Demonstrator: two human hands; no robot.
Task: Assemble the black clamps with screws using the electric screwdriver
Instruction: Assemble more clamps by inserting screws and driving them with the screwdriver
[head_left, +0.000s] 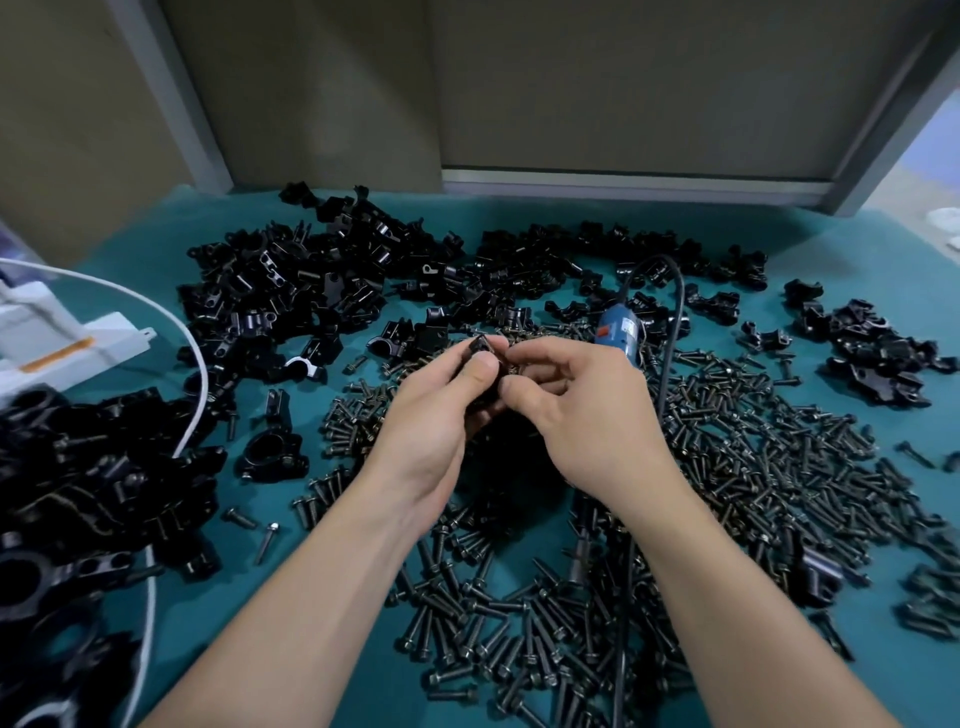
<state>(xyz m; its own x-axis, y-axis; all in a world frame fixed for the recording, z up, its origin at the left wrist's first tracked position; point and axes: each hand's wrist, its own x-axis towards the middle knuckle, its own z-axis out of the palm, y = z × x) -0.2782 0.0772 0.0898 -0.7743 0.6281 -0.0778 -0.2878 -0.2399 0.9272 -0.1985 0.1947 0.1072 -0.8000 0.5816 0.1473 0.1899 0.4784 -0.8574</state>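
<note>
My left hand (441, 410) and my right hand (576, 410) meet above the middle of the table, both closed around one small black clamp (480, 347) held between the fingertips. Only the clamp's top corner shows; the fingers hide the rest, and I cannot tell whether a screw is in it. The blue electric screwdriver (619, 328) lies on the table just beyond my right hand, untouched, its black cord (675, 322) looping back over it. Dark screws (753, 467) lie in a wide heap under and to the right of my hands.
Loose black clamps are piled at the back (322, 280), at the far right (878, 353) and at the near left (93, 493) on the teal table (270, 597). A white cable (200, 374) and a white box (62, 338) lie at the left. Grey partition panels (623, 104) close off the back.
</note>
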